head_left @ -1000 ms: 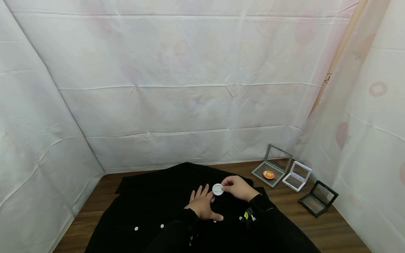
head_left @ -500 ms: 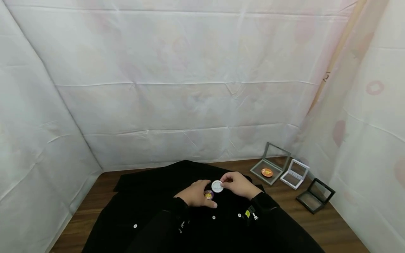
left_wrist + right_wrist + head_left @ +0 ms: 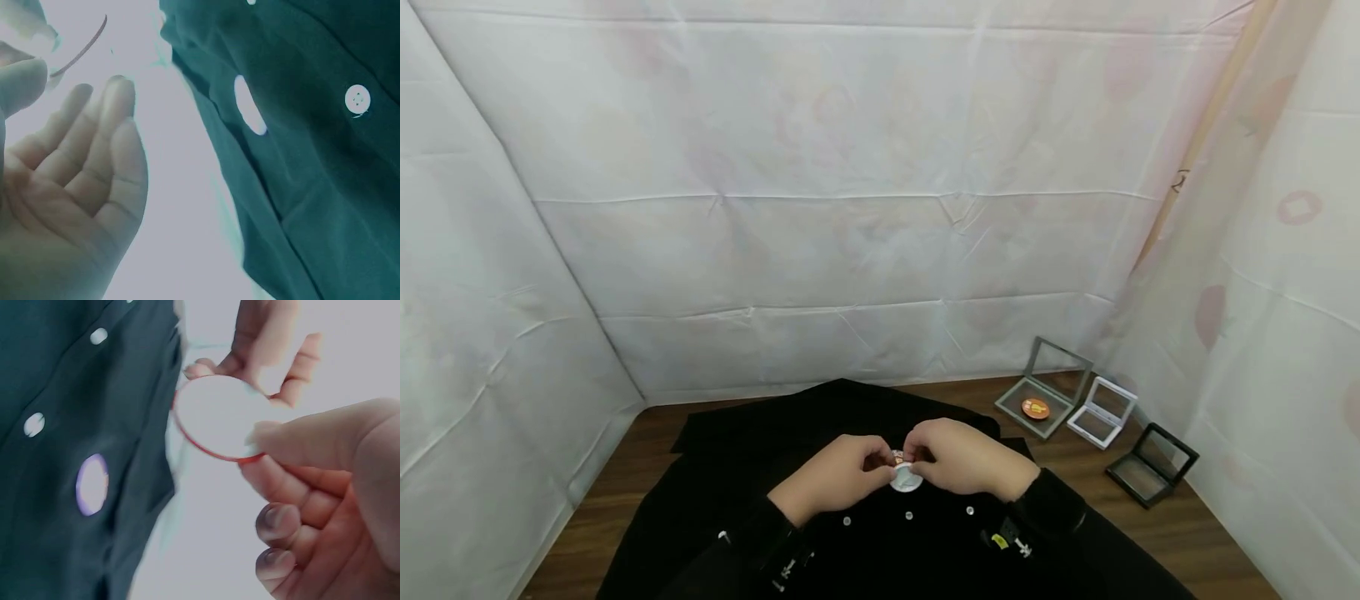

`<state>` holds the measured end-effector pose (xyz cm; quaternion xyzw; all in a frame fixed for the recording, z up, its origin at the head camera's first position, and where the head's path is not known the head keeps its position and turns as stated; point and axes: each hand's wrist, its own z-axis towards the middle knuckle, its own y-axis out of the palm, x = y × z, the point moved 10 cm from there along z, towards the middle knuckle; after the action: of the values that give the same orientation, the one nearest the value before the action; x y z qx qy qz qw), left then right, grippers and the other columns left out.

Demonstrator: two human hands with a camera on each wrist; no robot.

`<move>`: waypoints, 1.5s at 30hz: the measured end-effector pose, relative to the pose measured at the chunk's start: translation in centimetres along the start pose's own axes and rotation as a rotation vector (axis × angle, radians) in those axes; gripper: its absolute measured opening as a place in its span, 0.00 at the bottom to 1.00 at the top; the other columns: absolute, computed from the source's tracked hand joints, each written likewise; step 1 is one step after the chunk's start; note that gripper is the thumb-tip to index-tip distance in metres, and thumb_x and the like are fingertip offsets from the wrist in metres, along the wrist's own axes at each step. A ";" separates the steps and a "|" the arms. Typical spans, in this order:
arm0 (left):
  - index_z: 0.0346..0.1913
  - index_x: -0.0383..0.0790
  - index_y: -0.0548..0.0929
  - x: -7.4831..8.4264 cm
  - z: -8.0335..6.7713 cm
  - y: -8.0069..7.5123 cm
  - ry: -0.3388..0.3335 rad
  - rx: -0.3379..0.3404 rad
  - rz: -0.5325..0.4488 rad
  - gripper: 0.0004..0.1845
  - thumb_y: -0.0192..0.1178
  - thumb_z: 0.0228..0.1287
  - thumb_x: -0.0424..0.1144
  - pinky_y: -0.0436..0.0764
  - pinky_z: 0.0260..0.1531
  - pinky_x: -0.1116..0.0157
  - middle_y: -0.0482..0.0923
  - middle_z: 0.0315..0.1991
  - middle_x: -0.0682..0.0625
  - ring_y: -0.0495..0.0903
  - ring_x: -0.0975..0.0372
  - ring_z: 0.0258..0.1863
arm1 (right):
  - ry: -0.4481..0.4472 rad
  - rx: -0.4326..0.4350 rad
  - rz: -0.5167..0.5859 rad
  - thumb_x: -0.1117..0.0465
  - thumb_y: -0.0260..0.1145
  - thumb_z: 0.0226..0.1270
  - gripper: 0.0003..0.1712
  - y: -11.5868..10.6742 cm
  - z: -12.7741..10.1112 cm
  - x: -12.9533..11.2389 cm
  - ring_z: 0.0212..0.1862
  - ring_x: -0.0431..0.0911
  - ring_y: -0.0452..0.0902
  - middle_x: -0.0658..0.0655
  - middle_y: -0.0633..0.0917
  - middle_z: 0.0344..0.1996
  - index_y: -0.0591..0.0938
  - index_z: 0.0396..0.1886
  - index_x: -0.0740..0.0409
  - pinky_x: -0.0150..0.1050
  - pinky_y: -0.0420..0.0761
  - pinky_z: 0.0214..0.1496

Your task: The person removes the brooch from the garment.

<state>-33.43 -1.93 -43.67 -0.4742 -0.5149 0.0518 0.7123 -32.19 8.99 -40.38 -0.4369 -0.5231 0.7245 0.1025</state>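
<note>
A round pin badge [image 3: 906, 478] with a white back and a red rim [image 3: 212, 452] is held over a black shirt [image 3: 760, 467]. My right hand [image 3: 962, 457] pinches its edge between thumb and index finger. From the other side my left hand [image 3: 838, 475] meets the badge with thumb and index fingertips, its other fingers [image 3: 119, 137] loosely bent. A red and white patch shows between the fingertips in the head view; what it belongs to is unclear. A purple-rimmed round badge [image 3: 92, 485] lies on the shirt, washed out in the wrist views.
White buttons [image 3: 909, 515] run along the shirt. On the wooden table [image 3: 1195, 550] at right stand three opened clear-panelled cases: a grey one [image 3: 1024, 425] holding an orange badge [image 3: 1035, 408], a white one [image 3: 1093, 427] and a black one [image 3: 1138, 477]. White curtains [image 3: 850, 250] enclose the table.
My left hand has lifted from the shirt beside the purple-rimmed badge and come to the held badge's left edge. My right hand has brought that badge slightly down and left.
</note>
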 end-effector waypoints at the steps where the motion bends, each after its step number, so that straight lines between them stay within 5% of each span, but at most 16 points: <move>1: 0.40 0.53 0.85 0.5 -0.3 -0.1 0.019 0.006 0.005 0.04 0.63 0.74 0.46 0.81 0.34 0.68 0.82 0.32 0.65 0.81 0.69 0.31 | -0.015 -0.004 -0.027 0.64 0.68 0.73 0.05 -0.2 -0.1 -0.9 0.34 0.32 0.75 0.38 0.80 0.33 0.85 0.39 0.47 0.34 0.78 0.40; 7: 0.34 0.53 0.85 3.0 -2.7 -0.7 0.136 0.089 -0.016 0.07 0.65 0.71 0.38 0.82 0.30 0.69 0.81 0.29 0.65 0.80 0.71 0.27 | -0.095 -0.001 -0.108 0.66 0.69 0.71 0.06 -0.8 -0.7 -4.9 0.32 0.31 0.73 0.37 0.79 0.33 0.87 0.35 0.49 0.30 0.79 0.38; 12: 0.33 0.54 0.86 4.3 -4.8 -1.8 0.197 0.209 -0.053 0.09 0.66 0.69 0.34 0.82 0.27 0.69 0.80 0.29 0.65 0.78 0.71 0.25 | -0.137 0.017 0.051 0.62 0.70 0.72 0.05 -1.1 -0.9 -5.4 0.32 0.32 0.74 0.37 0.80 0.33 0.86 0.38 0.45 0.30 0.79 0.37; 21: 0.33 0.54 0.86 3.9 -6.7 -3.2 0.096 0.381 -0.241 0.07 0.68 0.69 0.37 0.81 0.24 0.67 0.83 0.27 0.59 0.78 0.66 0.23 | -0.276 0.192 0.447 0.60 0.63 0.79 0.07 -1.8 -1.8 -5.7 0.31 0.37 0.75 0.47 0.85 0.36 0.87 0.46 0.49 0.33 0.80 0.32; 28: 0.34 0.47 0.86 3.8 -8.0 -3.3 0.030 0.477 -0.469 0.04 0.69 0.68 0.38 0.85 0.28 0.63 0.86 0.31 0.49 0.85 0.59 0.27 | -0.325 0.335 0.595 0.70 0.64 0.74 0.13 -1.6 -3.5 -6.0 0.35 0.43 0.77 0.53 0.86 0.40 0.86 0.52 0.52 0.37 0.80 0.35; 35: 0.34 0.43 0.86 4.1 -9.4 -3.6 0.063 0.588 -0.600 0.04 0.70 0.67 0.34 0.87 0.36 0.60 0.85 0.33 0.47 0.87 0.55 0.30 | -0.329 0.424 0.574 0.71 0.69 0.69 0.14 -1.4 -4.3 -6.8 0.34 0.42 0.77 0.49 0.84 0.37 0.85 0.50 0.51 0.37 0.81 0.33; 45: 0.36 0.42 0.85 5.1 -9.9 -3.7 0.149 0.652 -0.587 0.03 0.68 0.69 0.32 0.88 0.35 0.59 0.84 0.32 0.48 0.86 0.56 0.30 | -0.308 0.607 0.522 0.71 0.72 0.67 0.12 -1.4 -4.8 -6.9 0.32 0.42 0.76 0.50 0.83 0.35 0.84 0.45 0.51 0.36 0.81 0.33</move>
<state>-24.86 -7.21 -37.72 -0.0608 -0.5318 -0.0273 0.8443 -24.91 8.59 -35.91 -0.3912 -0.1675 0.9040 -0.0399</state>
